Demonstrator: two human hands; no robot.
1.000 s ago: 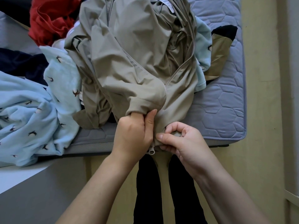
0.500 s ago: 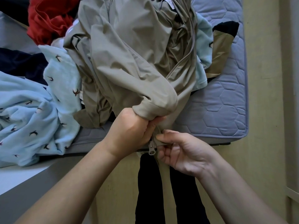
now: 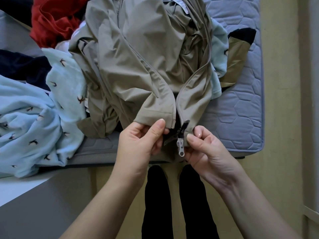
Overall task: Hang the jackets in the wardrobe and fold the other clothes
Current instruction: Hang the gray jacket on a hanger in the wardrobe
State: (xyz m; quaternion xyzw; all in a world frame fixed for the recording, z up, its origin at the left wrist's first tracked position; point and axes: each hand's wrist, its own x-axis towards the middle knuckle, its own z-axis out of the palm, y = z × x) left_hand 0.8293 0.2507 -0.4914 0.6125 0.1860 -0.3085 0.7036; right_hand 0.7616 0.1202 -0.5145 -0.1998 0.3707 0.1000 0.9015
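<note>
Head view, looking down at the near edge of a bed.

Beige thin-fabric zip jacket (image 3: 138,66): lies crumpled on top of the clothes pile on the grey-blue quilted mattress (image 3: 241,109). The collar end is far and the hem end is at the near edge of the mattress, held up by both hands. The front is open at the hem. The two zip edges run side by side with a narrow gap that widens further up.

Left hand (image 3: 138,145): fingers (image 3: 159,125) curled, thumb set against forefinger. They pinch the left hem corner of the jacket, just beside its zip edge.

Right hand (image 3: 207,152): thumb and forefinger pinch the right hem corner, and the other fingers are curled underneath. The silver zip slider (image 3: 179,145) sits at the bottom of this right edge with its pull tab hanging down, just beside the thumb. Cannot tell whether the thumb touches it.

The hands are near each other and apart, with the slider between them.

Surroundings:
- Light-blue fleece garment (image 3: 34,118) with a small dark bird print: left of the jacket, partly under it, spilling over the mattress edge.
- Red garment (image 3: 51,19): bunched at the far left.
- Dark navy garment (image 3: 17,66): between the red garment and the fleece.
- Tan-and-black cloth (image 3: 240,47): on the mattress, right of the jacket.
- The person's black-clad legs (image 3: 157,204): on the yellowish floor (image 3: 279,118), below the hands.
</note>
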